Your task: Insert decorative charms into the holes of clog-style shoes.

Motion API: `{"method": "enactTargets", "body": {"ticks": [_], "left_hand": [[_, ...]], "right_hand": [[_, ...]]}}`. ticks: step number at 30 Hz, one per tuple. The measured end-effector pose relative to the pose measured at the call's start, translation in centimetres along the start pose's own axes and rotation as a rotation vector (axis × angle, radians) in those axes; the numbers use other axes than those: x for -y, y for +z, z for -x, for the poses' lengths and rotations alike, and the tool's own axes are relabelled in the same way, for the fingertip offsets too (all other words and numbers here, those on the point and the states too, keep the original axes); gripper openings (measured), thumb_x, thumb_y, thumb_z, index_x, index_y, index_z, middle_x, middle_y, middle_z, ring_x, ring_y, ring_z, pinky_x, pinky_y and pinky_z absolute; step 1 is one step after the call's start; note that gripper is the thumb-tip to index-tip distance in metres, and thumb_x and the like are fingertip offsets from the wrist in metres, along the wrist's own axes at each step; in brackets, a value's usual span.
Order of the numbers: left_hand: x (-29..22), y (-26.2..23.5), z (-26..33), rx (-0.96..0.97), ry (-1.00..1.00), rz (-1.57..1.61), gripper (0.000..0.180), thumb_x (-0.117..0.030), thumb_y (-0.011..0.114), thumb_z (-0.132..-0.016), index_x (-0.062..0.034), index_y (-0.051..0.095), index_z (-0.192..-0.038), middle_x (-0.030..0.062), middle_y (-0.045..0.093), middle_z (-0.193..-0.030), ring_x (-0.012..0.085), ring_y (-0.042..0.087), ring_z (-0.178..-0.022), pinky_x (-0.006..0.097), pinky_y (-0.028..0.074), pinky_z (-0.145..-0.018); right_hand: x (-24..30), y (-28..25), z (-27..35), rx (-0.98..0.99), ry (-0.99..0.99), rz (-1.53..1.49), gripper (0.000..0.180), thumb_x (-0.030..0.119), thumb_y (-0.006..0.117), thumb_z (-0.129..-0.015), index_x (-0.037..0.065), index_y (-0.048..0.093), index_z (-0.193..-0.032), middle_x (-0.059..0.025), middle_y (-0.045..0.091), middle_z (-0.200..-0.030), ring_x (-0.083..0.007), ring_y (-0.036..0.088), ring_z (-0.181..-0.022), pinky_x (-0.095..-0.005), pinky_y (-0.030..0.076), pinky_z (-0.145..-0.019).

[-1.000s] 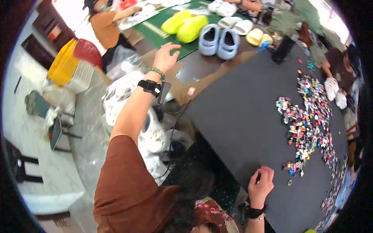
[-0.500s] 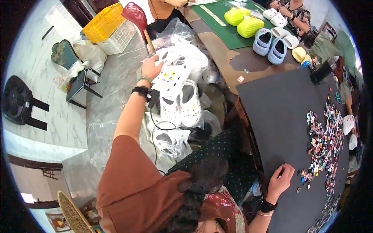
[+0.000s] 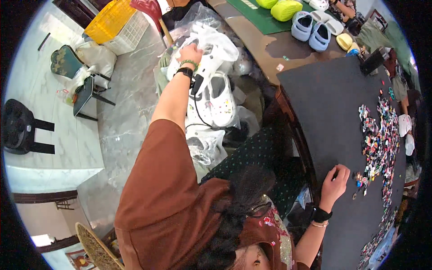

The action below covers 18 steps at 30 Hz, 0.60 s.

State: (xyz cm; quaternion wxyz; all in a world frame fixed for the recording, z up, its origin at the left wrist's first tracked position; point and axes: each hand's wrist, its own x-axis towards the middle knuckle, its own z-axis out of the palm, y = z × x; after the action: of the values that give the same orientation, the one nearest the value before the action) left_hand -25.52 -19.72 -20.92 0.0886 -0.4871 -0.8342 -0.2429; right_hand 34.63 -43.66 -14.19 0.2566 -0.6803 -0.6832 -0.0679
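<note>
My left hand (image 3: 191,54) reaches out over a heap of white clogs (image 3: 211,67), some in clear plastic bags. Its fingers curl down onto a white clog at the far part of the heap and appear to grip it; the fingertips are partly hidden. Just nearer lies a pair of white clogs (image 3: 221,104) with small coloured charms. My right hand (image 3: 336,182) rests on the dark mat (image 3: 315,117), fingers bent together. A dark spot shows between thumb and fingers, too small to name. Close to it lies a spread of small colourful charms (image 3: 375,157).
Pale blue clogs (image 3: 310,33), bright green clogs (image 3: 285,10) and yellow ones (image 3: 344,41) stand at the table's far end. Leftward are a yellow crate (image 3: 110,20), a dark chair (image 3: 85,96) and a red-backed wooden-legged seat (image 3: 150,11). Another person's arm (image 3: 345,9) shows at the far right.
My left hand has shifted over the heap, and its fingers have gone from spread to curled. The view has tilted, moving the scene upward. My right hand keeps its bent pose on the mat.
</note>
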Motion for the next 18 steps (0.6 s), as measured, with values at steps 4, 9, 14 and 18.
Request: {"method": "enactTargets", "body": {"ticks": [4, 9, 14, 18], "left_hand": [[2.5, -2.2, 0.3, -0.260, 0.111, 0.275, 0.024, -0.015, 0.070, -0.074, -0.0027, 0.051, -0.068, 0.0202, 0.061, -0.073, 0.0410, 0.059, -0.076, 0.047, 0.045, -0.066], [0.4, -9.6, 0.3, -0.350, 0.215, 0.592, 0.025, -0.009, 0.069, -0.081, -0.0012, 0.047, -0.070, 0.0178, 0.055, -0.066, 0.0347, 0.052, -0.062, 0.041, 0.042, -0.059], [-8.6, -19.4, 3.2, -0.357, 0.624, 0.549, 0.022, -0.010, 0.072, -0.081, -0.0024, 0.051, -0.078, 0.0115, 0.052, -0.068, 0.0230, 0.049, -0.061, 0.032, 0.043, -0.059], [-14.3, -22.3, 5.2, -0.233, 0.835, 0.649, 0.007, -0.001, 0.061, -0.085, 0.0008, 0.054, -0.087, 0.0088, 0.054, -0.083, 0.0194, 0.052, -0.077, 0.028, 0.044, -0.072]], "right_hand": [[0.0, 0.3, 0.1, 0.001, -0.031, -0.012, 0.008, 0.010, 0.056, -0.090, 0.006, 0.055, -0.097, -0.0106, 0.058, -0.101, -0.0333, 0.061, -0.091, -0.0410, 0.052, -0.070], [-0.2, -0.1, 0.2, -0.029, -0.045, -0.007, 0.008, 0.011, 0.057, -0.090, 0.008, 0.056, -0.097, -0.0094, 0.058, -0.101, -0.0324, 0.062, -0.090, -0.0402, 0.052, -0.070], [0.0, -0.4, -0.1, -0.082, -0.014, -0.050, 0.005, 0.010, 0.059, -0.087, 0.009, 0.057, -0.092, -0.0093, 0.058, -0.097, -0.0325, 0.061, -0.086, -0.0405, 0.052, -0.066], [-0.3, -0.2, -0.3, -0.137, -0.001, -0.217, 0.007, 0.009, 0.061, -0.084, 0.007, 0.057, -0.089, -0.0103, 0.059, -0.093, -0.0313, 0.062, -0.079, -0.0397, 0.052, -0.066]]}}
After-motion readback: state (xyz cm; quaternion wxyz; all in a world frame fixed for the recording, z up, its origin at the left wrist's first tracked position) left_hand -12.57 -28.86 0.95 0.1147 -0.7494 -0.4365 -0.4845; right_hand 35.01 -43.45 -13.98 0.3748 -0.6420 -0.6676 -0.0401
